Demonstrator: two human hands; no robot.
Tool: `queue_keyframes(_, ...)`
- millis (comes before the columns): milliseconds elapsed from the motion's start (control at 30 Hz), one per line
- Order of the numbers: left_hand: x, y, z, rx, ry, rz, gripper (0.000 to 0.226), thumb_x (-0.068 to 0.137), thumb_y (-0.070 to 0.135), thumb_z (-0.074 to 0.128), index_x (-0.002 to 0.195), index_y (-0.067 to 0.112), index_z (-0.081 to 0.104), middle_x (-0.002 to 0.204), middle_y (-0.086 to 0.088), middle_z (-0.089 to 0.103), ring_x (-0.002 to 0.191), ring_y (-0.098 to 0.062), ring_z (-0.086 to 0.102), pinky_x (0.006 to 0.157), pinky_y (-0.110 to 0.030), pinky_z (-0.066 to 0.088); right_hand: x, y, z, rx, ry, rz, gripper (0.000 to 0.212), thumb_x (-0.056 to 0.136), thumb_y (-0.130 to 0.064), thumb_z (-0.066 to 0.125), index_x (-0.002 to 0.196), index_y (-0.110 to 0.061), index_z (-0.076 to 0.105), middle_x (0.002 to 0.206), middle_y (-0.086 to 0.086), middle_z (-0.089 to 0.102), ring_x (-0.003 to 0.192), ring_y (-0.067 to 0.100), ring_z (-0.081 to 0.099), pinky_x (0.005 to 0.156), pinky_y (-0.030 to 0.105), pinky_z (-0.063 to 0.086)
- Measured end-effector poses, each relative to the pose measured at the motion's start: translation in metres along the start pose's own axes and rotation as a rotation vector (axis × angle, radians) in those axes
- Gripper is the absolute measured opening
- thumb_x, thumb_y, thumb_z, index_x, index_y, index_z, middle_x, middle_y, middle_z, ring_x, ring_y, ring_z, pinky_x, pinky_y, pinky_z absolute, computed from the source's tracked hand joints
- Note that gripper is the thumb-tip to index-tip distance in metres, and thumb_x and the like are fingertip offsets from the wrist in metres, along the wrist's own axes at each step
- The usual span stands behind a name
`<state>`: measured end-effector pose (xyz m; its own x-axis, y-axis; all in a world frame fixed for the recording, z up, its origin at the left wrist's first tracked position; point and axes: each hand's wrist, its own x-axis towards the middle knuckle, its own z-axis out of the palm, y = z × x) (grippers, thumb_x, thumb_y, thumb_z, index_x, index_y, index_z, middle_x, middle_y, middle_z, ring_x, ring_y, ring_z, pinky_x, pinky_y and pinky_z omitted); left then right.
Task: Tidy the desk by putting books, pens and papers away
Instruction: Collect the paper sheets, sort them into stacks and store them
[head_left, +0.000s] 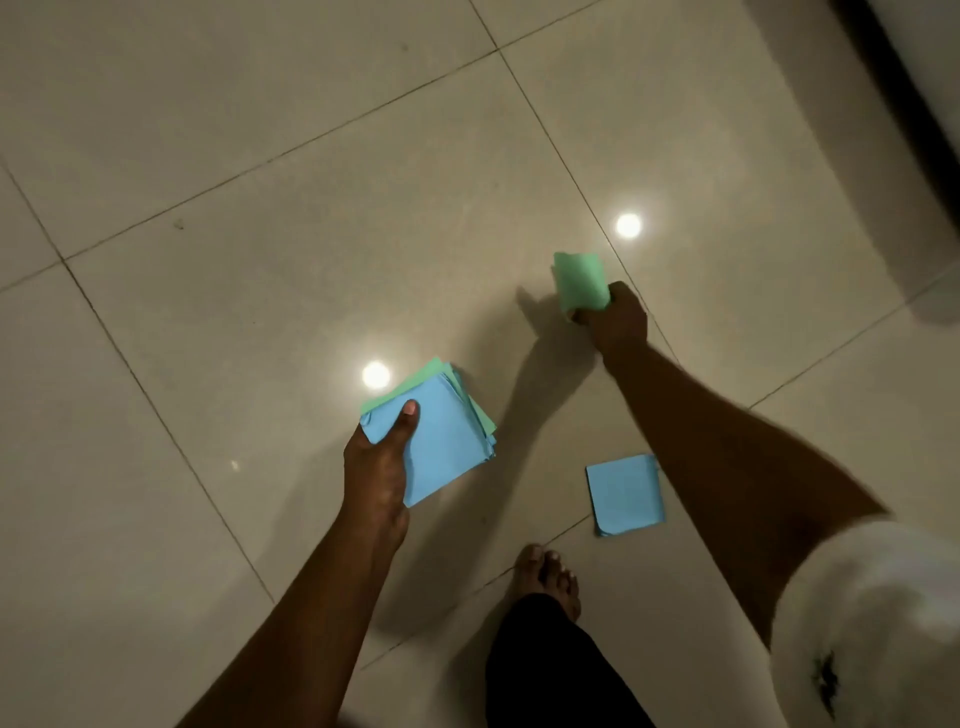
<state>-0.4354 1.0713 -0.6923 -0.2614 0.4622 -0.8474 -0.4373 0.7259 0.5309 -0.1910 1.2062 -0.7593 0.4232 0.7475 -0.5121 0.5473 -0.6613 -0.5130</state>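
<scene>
Well, from the head camera I am looking straight down onto a glossy tiled floor (260, 208), with both arms reaching forward below me. The left hand (382, 457) grips a stack of papers (441, 447) held above the tiles: the thumb lies across the blue top sheet and the other fingers are hidden underneath. Green edges peek out along the far side of the stack, and its sheets are slightly fanned at the right corner. The right hand (615, 319) is further out and lower, fingers curled round a green paper (581, 280) that bends upward from the fist; I cannot tell whether the hand touches the floor. A blue paper (626, 493) lies flat on the tiles just beside the right forearm, between that arm and a bare foot (550, 577). The foot stands on a tile joint, with a dark trouser leg (550, 670) above it. A white sleeve (872, 597) covers the right upper arm at the frame's edge. Two round light spots (628, 225) shine on the floor, one near each hand
</scene>
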Motion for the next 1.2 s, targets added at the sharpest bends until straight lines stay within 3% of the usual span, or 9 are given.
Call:
queue_keyframes(67,-0.021,0.0,-0.006,0.003,-0.004,-0.024,0.025,0.084,0.027,0.069,0.107,0.018,0.063,0.108,-0.008,0.068,0.096,-0.029,0.065,0.083,-0.047,0.053,-0.05,-0.002,-0.012,0.396,-0.058,0.094,0.039,0.074,-0.01,0.075,0.102,-0.013,0.048,0.099,0.009,0.059,0.086,0.027,0.058,0.066,0.034,0.047)
queue_keyframes(167,-0.052,0.0,-0.012,0.013,-0.021,-0.043,0.032,0.083,0.026,0.069,0.112,0.014,0.062,0.11,-0.011,0.068,0.098,-0.031,0.064,0.085,-0.048,0.053,-0.13,-0.011,-0.044,0.621,-0.169,0.106,0.056,0.077,-0.008,0.074,0.116,-0.018,0.036,0.099,-0.001,0.055,0.075,0.017,0.062,0.062,0.029,0.051)
queue_keyframes(300,-0.083,-0.005,-0.014,0.051,-0.042,-0.067,0.021,0.085,0.028,0.068,0.103,0.019,0.064,0.104,-0.009,0.069,0.091,-0.028,0.066,0.081,-0.045,0.055,-0.22,-0.014,-0.076,0.643,-0.301,0.057,0.067,0.075,-0.008,0.075,0.125,-0.025,0.034,0.099,0.009,0.064,0.055,0.013,0.06,0.052,0.026,0.05)
queue_keyframes(500,-0.114,-0.013,-0.009,0.094,-0.039,-0.077,0.03,0.089,0.05,0.053,0.097,0.023,0.063,0.089,-0.007,0.07,0.073,-0.023,0.066,0.067,-0.035,0.055,-0.281,0.0,-0.063,0.417,-0.347,-0.045,0.056,0.087,-0.015,0.064,0.133,-0.029,0.035,0.066,-0.001,0.058,0.047,0.004,0.05,0.05,0.017,0.044)
queue_keyframes(733,-0.124,-0.017,-0.009,0.015,-0.04,-0.156,0.043,0.088,0.056,0.05,0.109,0.021,0.062,0.102,-0.006,0.069,0.092,-0.028,0.067,0.08,-0.046,0.055,-0.299,0.024,-0.055,-0.135,-0.379,-0.348,0.058,0.094,-0.029,0.053,0.144,-0.031,0.024,0.073,-0.008,0.046,0.062,0.013,0.046,0.058,0.027,0.034)
queue_keyframes(900,-0.126,-0.026,-0.008,0.145,-0.134,-0.117,0.027,0.086,0.021,0.066,0.112,0.017,0.062,0.108,-0.01,0.068,0.093,-0.029,0.066,0.06,-0.035,0.056,-0.292,0.044,-0.062,-0.283,-0.485,-0.434,0.062,0.093,-0.046,0.046,0.147,-0.032,0.019,0.082,-0.003,0.056,0.07,0.016,0.052,0.062,0.029,0.04)
queue_keyframes(1033,-0.118,-0.035,-0.004,0.119,-0.154,-0.156,0.036,0.088,0.017,0.063,0.124,0.015,0.057,0.111,-0.008,0.067,0.094,-0.027,0.065,0.058,-0.033,0.056,-0.25,0.074,-0.065,0.032,-0.351,-0.229,0.064,0.093,-0.048,0.043,0.148,-0.028,0.018,0.086,-0.004,0.064,0.076,0.012,0.06,0.069,0.027,0.045)
queue_keyframes(1133,-0.105,-0.044,0.002,0.112,-0.151,-0.162,0.037,0.09,0.014,0.06,0.127,0.013,0.054,0.111,-0.007,0.065,0.093,-0.025,0.064,0.07,-0.036,0.055,-0.205,0.117,-0.056,-0.088,-0.109,-0.016,0.053,0.095,-0.031,0.051,0.142,-0.018,0.034,0.108,0.003,0.06,0.101,0.02,0.056,0.078,0.029,0.042)
queue_keyframes(1200,-0.095,-0.049,0.007,0.122,-0.15,-0.165,0.038,0.091,0.014,0.059,0.129,0.013,0.053,0.115,-0.009,0.064,0.097,-0.027,0.063,0.077,-0.04,0.053,-0.18,0.141,-0.05,-0.257,-0.108,0.133,0.053,0.092,-0.025,0.056,0.139,-0.012,0.035,0.127,0.011,0.049,0.118,0.029,0.046,0.089,0.038,0.042)
